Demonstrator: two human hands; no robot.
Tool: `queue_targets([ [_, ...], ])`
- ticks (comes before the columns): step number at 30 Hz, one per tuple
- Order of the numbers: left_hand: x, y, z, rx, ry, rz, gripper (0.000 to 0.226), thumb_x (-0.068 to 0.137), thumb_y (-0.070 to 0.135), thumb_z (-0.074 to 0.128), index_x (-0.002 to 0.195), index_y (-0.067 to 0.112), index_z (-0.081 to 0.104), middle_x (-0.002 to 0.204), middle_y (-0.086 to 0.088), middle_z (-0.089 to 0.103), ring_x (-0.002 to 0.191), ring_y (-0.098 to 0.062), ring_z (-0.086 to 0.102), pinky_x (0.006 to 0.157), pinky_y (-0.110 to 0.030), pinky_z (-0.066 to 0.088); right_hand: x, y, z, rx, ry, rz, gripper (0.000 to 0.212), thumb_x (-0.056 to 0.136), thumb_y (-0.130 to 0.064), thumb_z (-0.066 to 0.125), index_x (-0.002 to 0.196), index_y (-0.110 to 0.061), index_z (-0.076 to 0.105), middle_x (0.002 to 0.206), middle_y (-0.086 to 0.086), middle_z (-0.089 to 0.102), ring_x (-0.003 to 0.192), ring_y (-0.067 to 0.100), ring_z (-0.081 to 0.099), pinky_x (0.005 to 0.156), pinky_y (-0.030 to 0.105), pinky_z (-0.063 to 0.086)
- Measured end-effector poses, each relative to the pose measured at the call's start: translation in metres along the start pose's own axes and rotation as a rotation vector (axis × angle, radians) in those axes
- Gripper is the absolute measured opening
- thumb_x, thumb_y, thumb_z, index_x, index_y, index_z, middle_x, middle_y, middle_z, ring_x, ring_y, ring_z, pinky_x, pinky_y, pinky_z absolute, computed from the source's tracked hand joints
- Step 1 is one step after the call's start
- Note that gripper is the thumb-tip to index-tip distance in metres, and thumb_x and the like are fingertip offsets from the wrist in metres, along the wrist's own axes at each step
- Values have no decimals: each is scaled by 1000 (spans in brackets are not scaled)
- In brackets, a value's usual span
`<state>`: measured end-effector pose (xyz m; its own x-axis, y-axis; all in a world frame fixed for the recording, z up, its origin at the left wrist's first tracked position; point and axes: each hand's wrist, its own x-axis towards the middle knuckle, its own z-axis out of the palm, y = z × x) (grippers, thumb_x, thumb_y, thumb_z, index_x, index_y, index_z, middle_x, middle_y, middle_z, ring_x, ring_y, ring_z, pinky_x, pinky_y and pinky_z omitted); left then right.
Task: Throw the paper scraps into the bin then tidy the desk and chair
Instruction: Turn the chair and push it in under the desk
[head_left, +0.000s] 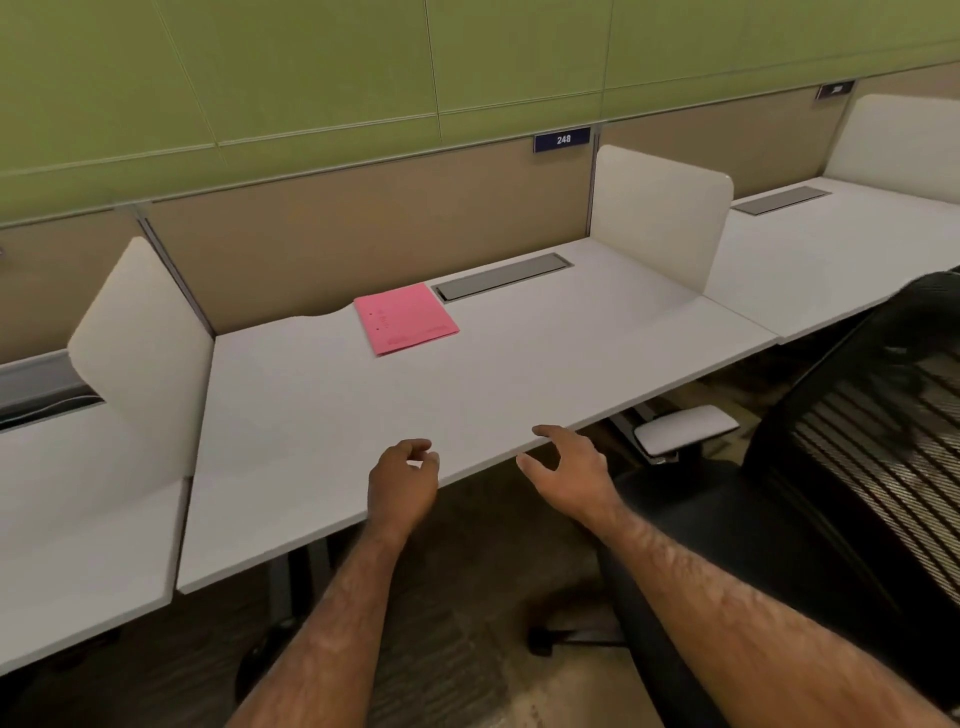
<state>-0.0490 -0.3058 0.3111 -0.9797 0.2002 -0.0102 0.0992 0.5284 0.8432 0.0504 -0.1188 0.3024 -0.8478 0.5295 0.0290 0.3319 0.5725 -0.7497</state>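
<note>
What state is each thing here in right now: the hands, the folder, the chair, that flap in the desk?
Left hand: fingers curled loosely, holding nothing visible, over the desk's front edge.
Right hand: fingers spread, empty, at the desk's front edge.
Pink folder: closed, lying flat near the back of the desk.
Cable flap: shut, level with the desktop.
Black chair: pulled out, standing to the right, not tucked under.
</note>
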Motion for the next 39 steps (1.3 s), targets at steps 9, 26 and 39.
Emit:
queue_targets([
  [9,-128,38,75,-6,108,-50,20,91,21,59,109,17,67,101,0,66,93,-14,60,90,-28,47,-75,96,-87,-46,-78,-48,54,86,-48,63,133,-24,54,136,-4,56,128,16,48,111,45,36],
  [26,-282,81,123,36,33,7,23,93,24,59,114,20,66,105,3,64,95,-11,59,85,-27,51,-205,175,-170,-31,37,35,46,86,-47,63,126,-23,60,131,-6,60,125,15,52,109,41,36],
  [39,-357,93,171,104,-191,203,25,91,27,60,114,18,66,98,0,66,88,-13,61,82,-32,52,-297,237,-225,-75,191,139,48,85,-47,64,125,-22,60,129,-4,62,122,15,55,107,46,41],
])
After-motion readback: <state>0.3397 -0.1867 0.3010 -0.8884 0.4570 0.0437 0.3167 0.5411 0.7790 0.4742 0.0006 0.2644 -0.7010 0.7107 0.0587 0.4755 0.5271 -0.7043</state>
